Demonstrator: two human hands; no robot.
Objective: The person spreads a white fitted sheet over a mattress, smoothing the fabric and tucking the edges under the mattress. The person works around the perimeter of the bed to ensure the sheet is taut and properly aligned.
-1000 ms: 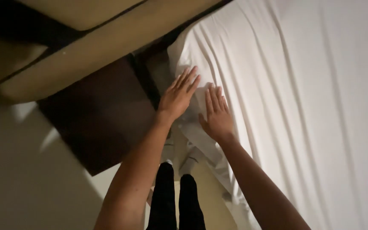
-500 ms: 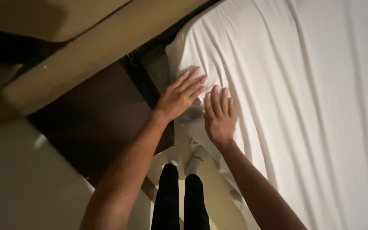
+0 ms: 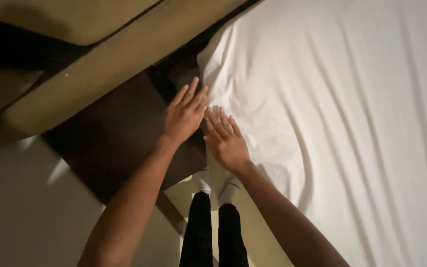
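Head view shows me both hands flat at the sheet's (image 3: 332,123) corner, which runs from the centre out to three o'clock. My left hand (image 3: 184,116) is open, fingers spread, palm down at the very edge where the white cloth meets the dark nightstand (image 3: 114,133) at nine o'clock. My right hand (image 3: 227,141) lies open on the cloth just beside it, gripping nothing. With nothing pinched, I judge the corner could slide under flat palms and bunch into more creases. The left fingers sit near the dark gap by the headboard (image 3: 119,59) at eleven o'clock and could catch there.
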